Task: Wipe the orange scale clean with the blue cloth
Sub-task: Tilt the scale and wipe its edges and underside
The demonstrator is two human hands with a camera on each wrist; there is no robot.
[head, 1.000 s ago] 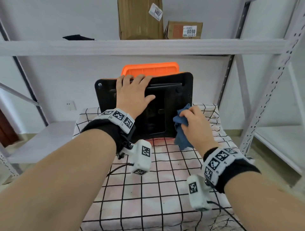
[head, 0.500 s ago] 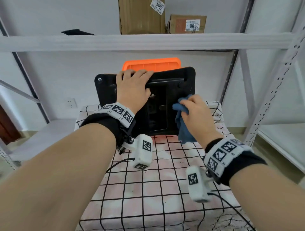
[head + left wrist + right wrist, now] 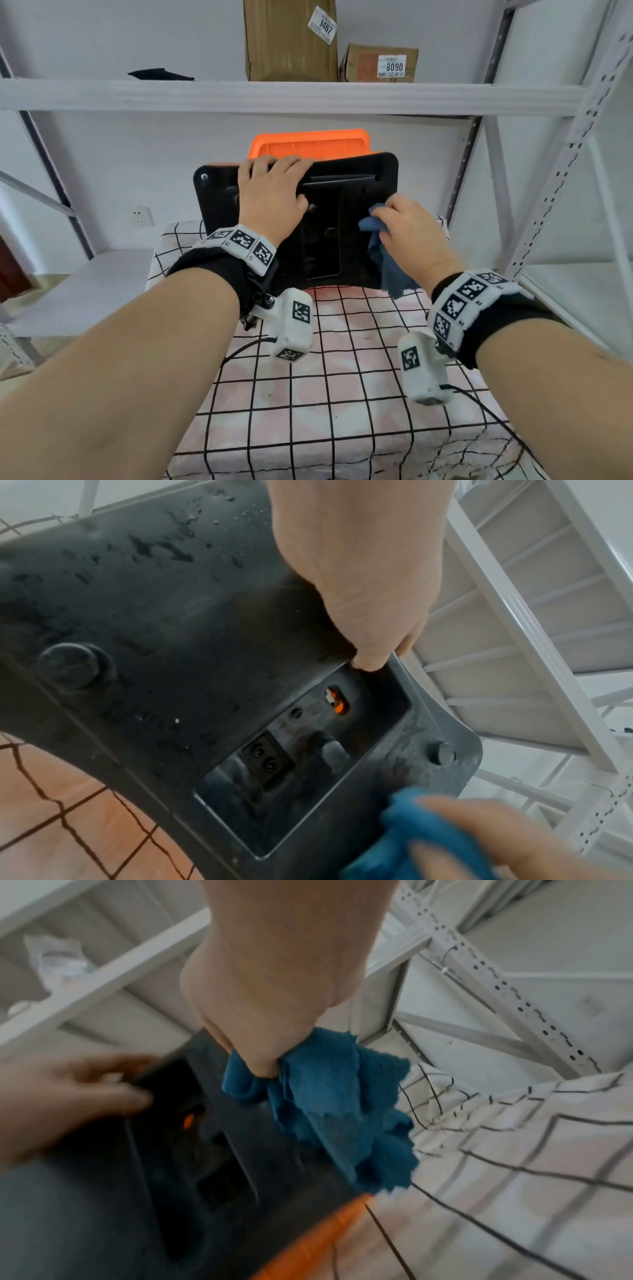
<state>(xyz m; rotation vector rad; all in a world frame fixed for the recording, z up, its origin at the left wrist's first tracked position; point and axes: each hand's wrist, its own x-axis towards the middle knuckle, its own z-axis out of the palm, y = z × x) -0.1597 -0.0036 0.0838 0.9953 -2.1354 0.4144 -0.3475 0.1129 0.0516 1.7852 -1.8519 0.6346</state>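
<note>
Scale propped on edge, cloth on its black underside

Orange scale [image 3: 310, 145] tipped up on its edge at the far end of the checked tablecloth [image 3: 342, 394], black underside [image 3: 376, 171] facing near. Left hand [image 3: 270, 192] laid on the underside's upper left part, fingers hooked over the top edge, thumb beside the central recess [image 3: 301, 753]. Right hand [image 3: 407, 233] bunched round the blue cloth [image 3: 388, 270], pinching it against the right part of the underside; loose end hanging toward the tablecloth. Droplets and smears on the black plastic in the left wrist view. Two cardboard boxes [image 3: 291, 41] on the shelf [image 3: 274, 97] above.
</note>
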